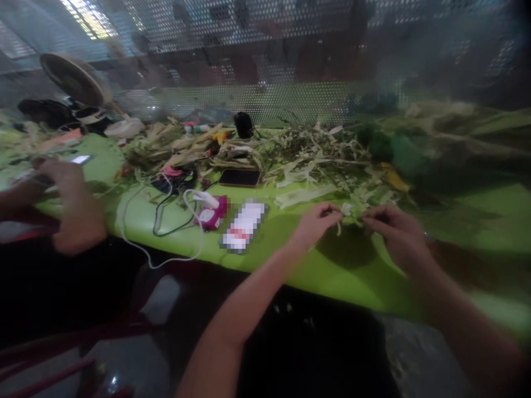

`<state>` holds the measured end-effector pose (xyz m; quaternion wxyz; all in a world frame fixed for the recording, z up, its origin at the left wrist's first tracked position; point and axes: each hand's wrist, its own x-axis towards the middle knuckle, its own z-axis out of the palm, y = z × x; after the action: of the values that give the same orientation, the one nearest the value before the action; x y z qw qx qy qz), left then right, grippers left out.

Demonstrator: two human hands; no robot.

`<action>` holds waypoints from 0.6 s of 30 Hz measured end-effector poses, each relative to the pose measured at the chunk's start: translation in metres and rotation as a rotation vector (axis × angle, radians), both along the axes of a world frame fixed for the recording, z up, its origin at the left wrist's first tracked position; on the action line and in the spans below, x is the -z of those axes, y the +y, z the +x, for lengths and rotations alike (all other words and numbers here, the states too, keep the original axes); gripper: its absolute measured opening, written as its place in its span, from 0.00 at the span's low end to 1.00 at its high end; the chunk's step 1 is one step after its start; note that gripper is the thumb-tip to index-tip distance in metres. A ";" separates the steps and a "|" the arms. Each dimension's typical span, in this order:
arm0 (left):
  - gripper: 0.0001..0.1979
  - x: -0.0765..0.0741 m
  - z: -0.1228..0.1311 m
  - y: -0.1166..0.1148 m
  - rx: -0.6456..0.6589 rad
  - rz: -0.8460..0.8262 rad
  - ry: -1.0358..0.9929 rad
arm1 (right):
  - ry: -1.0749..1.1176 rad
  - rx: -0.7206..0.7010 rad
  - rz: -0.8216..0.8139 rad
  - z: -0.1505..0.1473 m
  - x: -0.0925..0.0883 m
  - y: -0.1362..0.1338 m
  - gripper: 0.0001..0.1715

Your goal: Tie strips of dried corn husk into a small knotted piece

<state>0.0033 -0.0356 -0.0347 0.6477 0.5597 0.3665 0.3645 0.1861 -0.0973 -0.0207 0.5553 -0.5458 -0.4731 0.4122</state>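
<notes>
My left hand (316,222) and my right hand (394,232) meet over the bright green table (327,271), fingers pinched on the two ends of a small pale green leaf strip (347,213). The strip hangs a little above the tabletop between them. Behind my hands lies a heap of cut leaf strips (315,152), pale and green, spread across the back of the table.
A dark phone (239,177), a pink and white charger (211,213) with white and black cables, and a white blurred card (243,225) lie to the left. Another person's hands (66,193) hold a phone at far left. Perforated metal screen stands behind.
</notes>
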 end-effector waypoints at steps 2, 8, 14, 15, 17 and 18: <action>0.08 0.002 -0.001 0.001 -0.024 0.027 0.019 | -0.006 0.007 0.013 0.000 -0.001 -0.001 0.10; 0.09 -0.002 -0.004 0.003 -0.077 -0.006 0.008 | -0.020 0.058 0.035 0.008 -0.004 0.002 0.08; 0.09 -0.003 -0.005 0.003 -0.096 -0.013 0.011 | -0.344 0.091 0.007 0.025 -0.006 -0.011 0.15; 0.09 -0.002 -0.005 0.003 -0.102 -0.010 0.010 | -0.440 0.113 0.017 0.030 -0.007 -0.017 0.18; 0.08 -0.001 -0.005 0.004 -0.117 -0.003 0.009 | -0.640 0.168 0.049 0.043 -0.008 -0.034 0.21; 0.08 -0.001 -0.005 0.004 -0.122 -0.001 0.008 | -0.754 0.194 0.056 0.052 -0.009 -0.043 0.20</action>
<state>-0.0014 -0.0316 -0.0336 0.6232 0.5375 0.4027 0.4007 0.2383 -0.1408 -0.0118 0.3938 -0.6857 -0.6013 0.1150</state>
